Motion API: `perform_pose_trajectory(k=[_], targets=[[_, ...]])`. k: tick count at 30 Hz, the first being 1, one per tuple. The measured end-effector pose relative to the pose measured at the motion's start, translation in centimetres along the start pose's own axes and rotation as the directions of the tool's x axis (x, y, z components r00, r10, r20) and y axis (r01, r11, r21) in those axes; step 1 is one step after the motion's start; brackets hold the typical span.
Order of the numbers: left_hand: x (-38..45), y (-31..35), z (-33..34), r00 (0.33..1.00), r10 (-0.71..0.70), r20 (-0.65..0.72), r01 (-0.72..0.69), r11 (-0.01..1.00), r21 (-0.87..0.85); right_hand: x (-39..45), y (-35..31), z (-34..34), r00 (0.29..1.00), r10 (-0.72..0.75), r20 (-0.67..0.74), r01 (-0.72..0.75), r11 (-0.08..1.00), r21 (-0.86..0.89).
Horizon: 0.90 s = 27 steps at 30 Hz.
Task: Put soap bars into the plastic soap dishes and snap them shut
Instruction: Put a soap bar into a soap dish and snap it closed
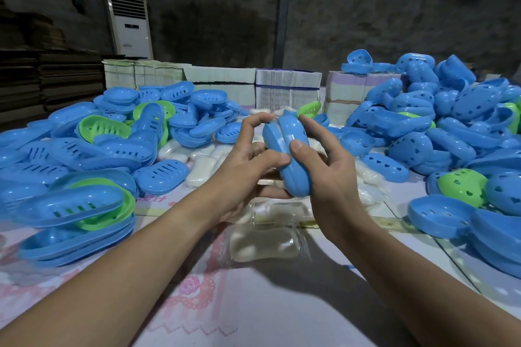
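I hold a blue plastic soap dish [290, 154] on edge above the table, its two halves pressed together. My left hand [248, 166] grips its left side, thumb on the seam and fingers curled over the top. My right hand [329, 169] grips the right side, thumb pressed on the front. Whether a soap bar is inside is hidden. Wrapped white soap bars [263, 245] lie on the table just below my hands, and more soap bars [201, 169] lie further back.
Heaps of blue and green slotted dish halves [84, 154] fill the left of the table. Heart-holed halves [456, 132] pile up on the right. Stacked bundles of paper [287, 87] line the back edge. A white air-conditioner cabinet [129, 25] stands by the wall.
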<state>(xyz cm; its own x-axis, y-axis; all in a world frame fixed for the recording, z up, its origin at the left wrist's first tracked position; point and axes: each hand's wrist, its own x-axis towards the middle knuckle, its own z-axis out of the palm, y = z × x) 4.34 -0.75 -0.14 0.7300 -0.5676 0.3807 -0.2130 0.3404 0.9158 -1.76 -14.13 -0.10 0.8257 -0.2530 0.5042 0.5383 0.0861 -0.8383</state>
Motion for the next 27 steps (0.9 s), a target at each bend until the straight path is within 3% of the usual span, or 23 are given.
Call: perform_pose_trajectory(k=[18, 27], targets=[[0.0, 0.0, 1.1, 0.995, 0.029, -0.092, -0.024, 0.998, 0.061, 0.0, -0.1, 0.0, 1.0, 0.021, -0.003, -0.021, 1.0, -0.023], [-0.1, -0.1, 0.8, 0.998, 0.053, -0.042, -0.049, 0.995, 0.087, -0.1, -0.1, -0.1, 1.0, 0.02, 0.014, -0.02, 1.0, 0.003]])
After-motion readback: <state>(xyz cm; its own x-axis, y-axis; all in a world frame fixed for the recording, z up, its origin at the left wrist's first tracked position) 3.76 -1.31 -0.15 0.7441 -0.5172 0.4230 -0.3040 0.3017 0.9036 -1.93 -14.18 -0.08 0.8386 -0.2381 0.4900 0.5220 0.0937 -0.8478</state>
